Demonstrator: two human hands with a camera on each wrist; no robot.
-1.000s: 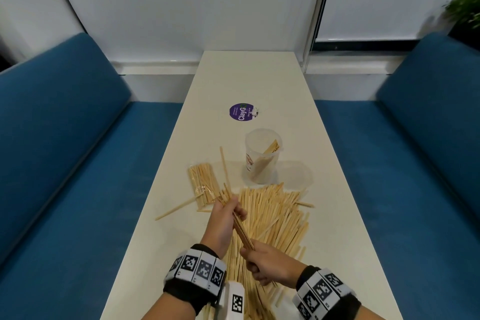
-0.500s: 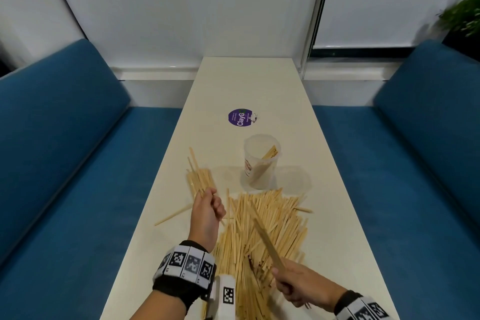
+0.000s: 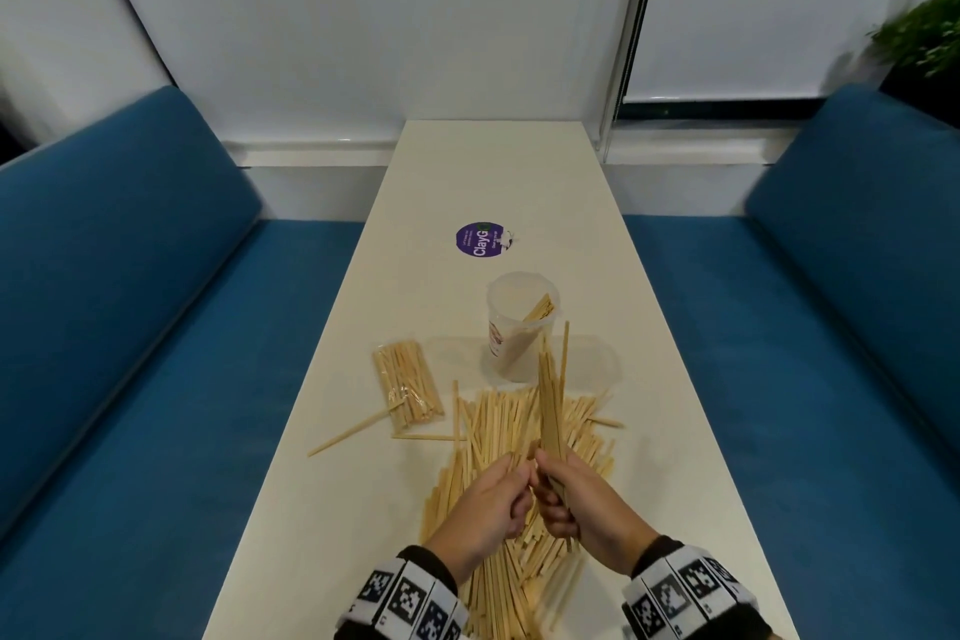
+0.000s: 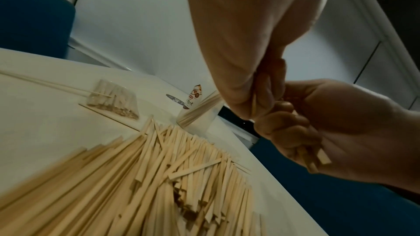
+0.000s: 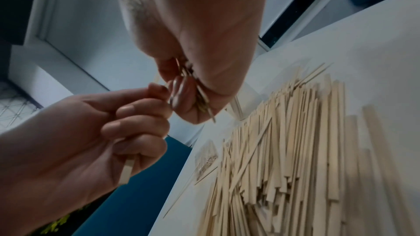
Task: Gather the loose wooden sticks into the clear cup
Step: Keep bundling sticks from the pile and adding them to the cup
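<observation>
A big pile of loose wooden sticks (image 3: 519,463) lies on the cream table (image 3: 498,172), near me. The clear cup (image 3: 521,327) stands upright just beyond the pile, with a few sticks leaning inside. My right hand (image 3: 551,486) grips a bundle of sticks (image 3: 550,395) that points up and away, its tips in front of the cup. My left hand (image 3: 521,476) is curled right against the right one. In the right wrist view the left hand (image 5: 145,114) pinches a flat stick (image 5: 127,170). The left wrist view shows the bundle's near ends (image 4: 318,157) poking from the right fist.
A sealed plastic packet of sticks (image 3: 408,390) lies left of the pile, with thin skewers (image 3: 348,434) beside it. A purple round sticker (image 3: 480,238) sits beyond the cup. Blue benches (image 3: 130,327) flank the narrow table on both sides.
Half a second ago the left hand was off to the left by the packet and the right hand low at the right. Both hands have now met over the pile, the bundle raised.
</observation>
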